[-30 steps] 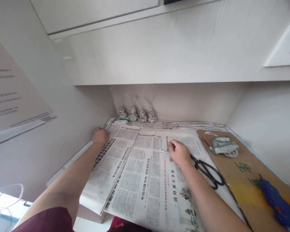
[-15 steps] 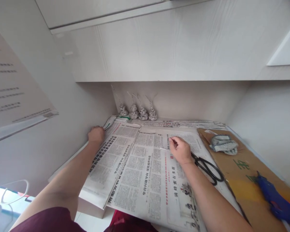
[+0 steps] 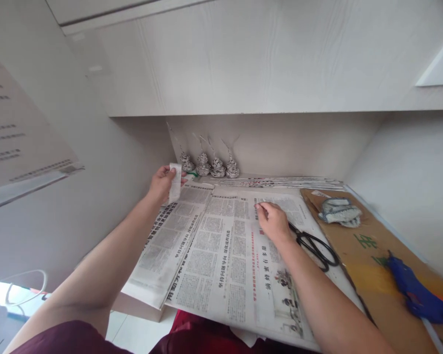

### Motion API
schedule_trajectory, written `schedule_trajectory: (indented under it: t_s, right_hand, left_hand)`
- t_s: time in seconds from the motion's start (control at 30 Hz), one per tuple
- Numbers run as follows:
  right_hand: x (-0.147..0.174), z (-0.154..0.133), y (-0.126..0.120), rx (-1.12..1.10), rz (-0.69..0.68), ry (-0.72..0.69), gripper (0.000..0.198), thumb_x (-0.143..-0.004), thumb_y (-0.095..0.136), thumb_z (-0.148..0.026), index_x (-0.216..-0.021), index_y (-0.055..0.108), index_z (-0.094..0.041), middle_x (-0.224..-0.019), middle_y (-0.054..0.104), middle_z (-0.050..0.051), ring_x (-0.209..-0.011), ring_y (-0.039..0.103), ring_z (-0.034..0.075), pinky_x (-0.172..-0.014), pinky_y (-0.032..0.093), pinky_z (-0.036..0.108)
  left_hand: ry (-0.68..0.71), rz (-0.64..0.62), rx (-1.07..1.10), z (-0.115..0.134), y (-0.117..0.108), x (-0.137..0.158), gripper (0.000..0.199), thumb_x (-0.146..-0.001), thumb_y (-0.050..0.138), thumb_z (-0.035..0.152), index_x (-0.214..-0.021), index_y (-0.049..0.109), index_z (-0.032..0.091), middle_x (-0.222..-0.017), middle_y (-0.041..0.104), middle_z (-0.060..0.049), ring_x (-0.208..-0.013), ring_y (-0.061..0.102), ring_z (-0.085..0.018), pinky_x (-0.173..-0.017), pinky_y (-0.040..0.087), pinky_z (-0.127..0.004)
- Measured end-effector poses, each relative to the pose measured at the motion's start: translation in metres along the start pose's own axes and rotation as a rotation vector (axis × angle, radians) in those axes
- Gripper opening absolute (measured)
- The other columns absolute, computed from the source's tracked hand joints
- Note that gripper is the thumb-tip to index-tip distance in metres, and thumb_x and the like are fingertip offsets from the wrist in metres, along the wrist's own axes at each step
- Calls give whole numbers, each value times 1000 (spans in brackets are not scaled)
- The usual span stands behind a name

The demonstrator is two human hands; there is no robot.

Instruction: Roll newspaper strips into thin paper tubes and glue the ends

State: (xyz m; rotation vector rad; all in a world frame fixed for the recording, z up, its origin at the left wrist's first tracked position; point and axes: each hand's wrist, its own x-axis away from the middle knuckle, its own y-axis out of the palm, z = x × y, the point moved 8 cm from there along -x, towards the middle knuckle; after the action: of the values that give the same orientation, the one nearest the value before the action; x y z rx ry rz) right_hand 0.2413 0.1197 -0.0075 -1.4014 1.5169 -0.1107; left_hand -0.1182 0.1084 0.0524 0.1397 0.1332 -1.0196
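My left hand (image 3: pixel 162 181) is closed on a narrow newspaper strip (image 3: pixel 175 184), raised above the far left of the newspaper sheets (image 3: pixel 214 255). The strip is pale with faint print, and its lower end hangs down. Over the right part of the sheets, my right hand (image 3: pixel 273 221) is closed in a pinch. Whatever sits between its fingertips is too small to make out. Black-handled scissors (image 3: pixel 317 250) lie just right of that hand, their blades partly hidden by it.
Several coiled paper gourd shapes (image 3: pixel 217 168) with thin stems stand along the back wall. In front of them lie rolled paper sticks (image 3: pixel 276 182). To the right, a cardboard sheet (image 3: pixel 339 241) carries grey gloves (image 3: pixel 340 212) and a blue glue gun (image 3: pixel 415 290). An overhead cabinet (image 3: pixel 243 64) hangs low.
My left hand has lifted from the table's left edge, moving right with a newspaper strip now in it. The thin white piece near my right hand no longer shows. The view has shifted slightly.
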Motion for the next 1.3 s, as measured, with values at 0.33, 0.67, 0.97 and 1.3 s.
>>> schedule_trajectory:
  t_s: [0.33, 0.67, 0.97, 1.3]
  right_hand:
    - [16, -7, 39, -732, -404, 327, 41, -81, 50, -56, -85, 65, -18, -68, 64, 4, -51, 56, 14, -47, 42, 24]
    - [57, -73, 56, -1640, -1004, 728, 55, -87, 33, -63, -103, 58, -17, -75, 69, 7, -68, 66, 20, -63, 51, 32]
    - [36, -22, 61, -1679, -440, 876, 14, -77, 67, -25, -84, 59, -17, -69, 63, 2, -57, 60, 13, -47, 44, 22]
    - [32, -1, 66, -1751, -281, 946, 10, -85, 56, -27, -85, 58, -17, -54, 50, -3, -52, 54, 12, -48, 44, 24]
  left_hand:
    - [-42, -233, 565, 34, 102, 70, 17, -91, 45, 32, -96, 54, 18, -108, 63, -4, -84, 65, -14, -74, 55, -28]
    - [-182, -387, 662, 6, 179, 150, 18, -91, 43, 38, -98, 48, 22, -95, 64, -2, -79, 65, -13, -71, 54, -28]
    - [-434, -422, 582, -49, 112, 212, 14, -85, 54, 33, -87, 54, 20, -80, 61, -2, -71, 65, -15, -66, 52, -29]
    - [-616, -106, 560, -68, -16, 243, 17, -79, 62, 25, -74, 48, 18, -60, 40, 4, -47, 39, -7, -44, 38, -21]
